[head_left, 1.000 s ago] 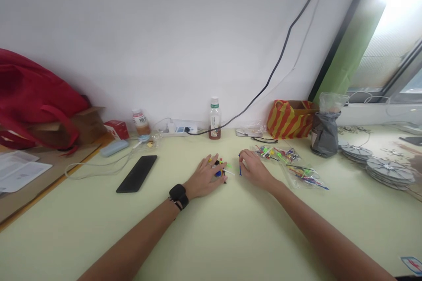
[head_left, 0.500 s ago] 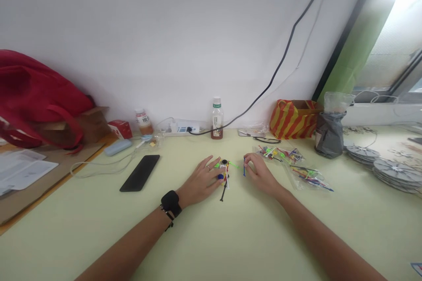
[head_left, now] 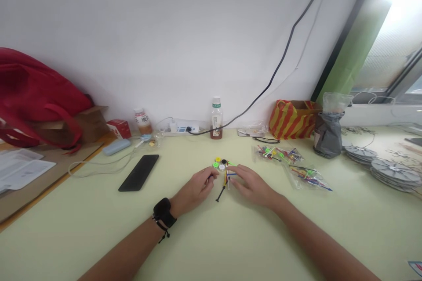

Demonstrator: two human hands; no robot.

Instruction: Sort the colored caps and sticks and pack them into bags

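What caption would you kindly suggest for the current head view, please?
A left hand and a right hand flank coloured sticks, with small discs just beyond.

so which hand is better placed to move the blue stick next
Probably the right hand: its fingertips are at the blue stick. The left hand is farther off, beyond the black stick, and seems to have a small blue piece at its fingers.

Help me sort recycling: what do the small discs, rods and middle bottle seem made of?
Small discs: probably smooth plastic, bright solid colours. Rods: likely plastic, thin and evenly coloured; gloss unclear. Middle bottle: seemingly clear, smooth plastic, perhaps glass; brown contents show through.
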